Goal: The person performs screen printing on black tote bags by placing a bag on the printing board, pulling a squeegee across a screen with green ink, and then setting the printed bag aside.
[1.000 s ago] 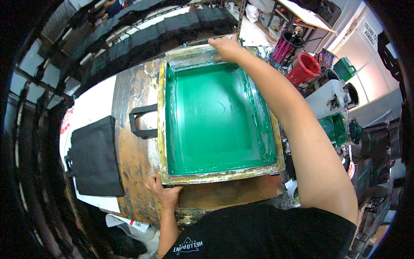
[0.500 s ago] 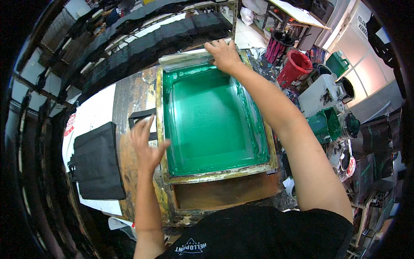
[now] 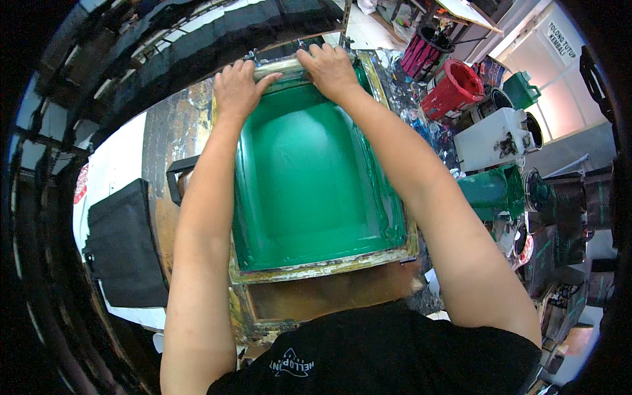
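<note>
A screen-printing frame [image 3: 309,271] with a wooden rim lies on the worktable, its mesh [image 3: 303,178] coated in green ink. At its far end both hands grip a wooden-handled squeegee [image 3: 282,66]. My left hand [image 3: 238,92] holds its left part, thumb along the near side. My right hand [image 3: 328,71] is wrapped over its right part. The blade is mostly hidden behind the hands and the handle. Thick green ink lines the right side of the mesh. From under the frame's left side a black bag handle [image 3: 176,178] sticks out, partly behind my left forearm.
Flat black fabric bags [image 3: 128,243] lie on white sheets [image 3: 125,148] at the left. Along the right stand a red ink bucket [image 3: 454,89], a pink-streaked black bucket [image 3: 426,52], a white jerrycan [image 3: 490,141] and a green ink container [image 3: 487,192]. Racks of black fabric [image 3: 217,56] stand beyond the table.
My left hand has moved from beside the frame's left edge up to the far end and taken hold of the squeegee. My right hand stays on it. The view has shifted slightly.
</note>
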{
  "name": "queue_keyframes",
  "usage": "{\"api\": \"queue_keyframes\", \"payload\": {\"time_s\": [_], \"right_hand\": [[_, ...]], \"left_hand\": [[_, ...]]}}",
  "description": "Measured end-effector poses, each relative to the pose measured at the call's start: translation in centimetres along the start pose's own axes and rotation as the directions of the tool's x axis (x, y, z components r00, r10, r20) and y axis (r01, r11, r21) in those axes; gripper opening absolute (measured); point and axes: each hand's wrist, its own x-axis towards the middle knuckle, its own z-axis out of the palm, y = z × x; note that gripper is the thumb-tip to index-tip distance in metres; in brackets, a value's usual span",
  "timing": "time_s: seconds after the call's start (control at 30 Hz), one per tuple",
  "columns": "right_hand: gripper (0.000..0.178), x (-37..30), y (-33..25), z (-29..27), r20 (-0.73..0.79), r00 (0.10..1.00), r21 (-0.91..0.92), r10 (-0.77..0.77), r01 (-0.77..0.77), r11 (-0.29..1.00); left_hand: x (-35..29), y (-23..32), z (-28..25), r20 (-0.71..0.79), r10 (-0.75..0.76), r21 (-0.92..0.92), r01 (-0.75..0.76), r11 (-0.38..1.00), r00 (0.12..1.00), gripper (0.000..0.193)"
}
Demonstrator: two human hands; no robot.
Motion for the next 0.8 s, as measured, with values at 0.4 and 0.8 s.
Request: {"api": "queue_keyframes", "payload": {"time_s": [0.4, 0.8], "right_hand": [[0.048, -5.5, -3.4, -7.0, 0.133, 0.991, 0.019, -0.015, 0.013, 1.000], [0.031, -16.3, -9.9, -20.1, 0.200, 0.980, 0.132, -0.022, -0.005, 0.991]], "left_hand": [[-6.8, 1.7, -4.8, -0.045, 0.047, -0.004, -0.047, 0.999, 0.998, 0.068], [-19.5, 6.9, -16.9, 0.005, 0.032, -0.139, -0.031, 0.990, 0.999, 0.063]]}}
